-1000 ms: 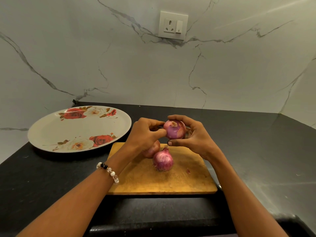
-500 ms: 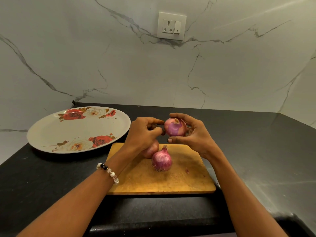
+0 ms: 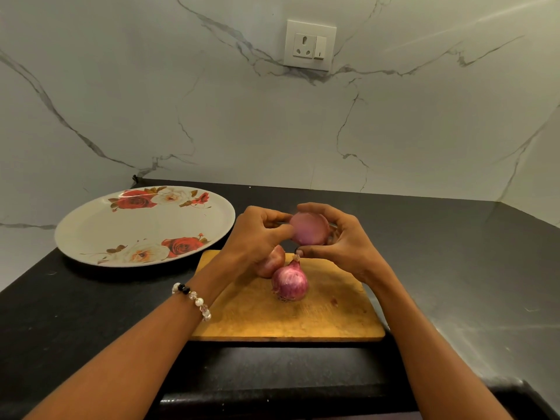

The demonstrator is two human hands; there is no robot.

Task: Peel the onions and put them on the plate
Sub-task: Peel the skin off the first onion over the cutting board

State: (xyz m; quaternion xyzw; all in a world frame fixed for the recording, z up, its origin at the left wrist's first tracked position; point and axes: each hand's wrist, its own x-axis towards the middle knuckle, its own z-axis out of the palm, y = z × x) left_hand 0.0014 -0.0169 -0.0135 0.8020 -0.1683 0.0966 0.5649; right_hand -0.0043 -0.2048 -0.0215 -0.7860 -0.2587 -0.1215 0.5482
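Two bare forearms reach in from the near edge of a black stone counter (image 3: pixel 454 268); the left wrist wears a beaded bracelet (image 3: pixel 191 296) of pale and dark beads. Just beyond the counter's near lip lies a wooden cutting board (image 3: pixel 257 316); on it stands an unpeeled red onion (image 3: pixel 290 282), stem tip up, and just behind and to its left sits a second onion (image 3: pixel 271 262), partly hidden by the left hand. Above the board's far edge, both hands meet around a third onion (image 3: pixel 309 228), held in the air; it looks pale pink and smooth on the side facing the camera, though the picture is slightly blurred there. The right hand (image 3: pixel 342 244) cups this onion, fingers curled over its top and thumb under it; the left hand (image 3: pixel 257 234) is curled beside it, thumb and fingertips touching the onion's left side, seemingly pinching at its skin, though the exact contact cannot be made out. To the far left, apart from the board, rests a large white plate (image 3: pixel 91 231) printed with red and cream roses; nothing lies on it. Behind rises a white marble-patterned wall (image 3: pixel 212 116) with grey veins; a white socket with a switch (image 3: pixel 309 45) is mounted high at centre; no brand or lettering can be read on it.
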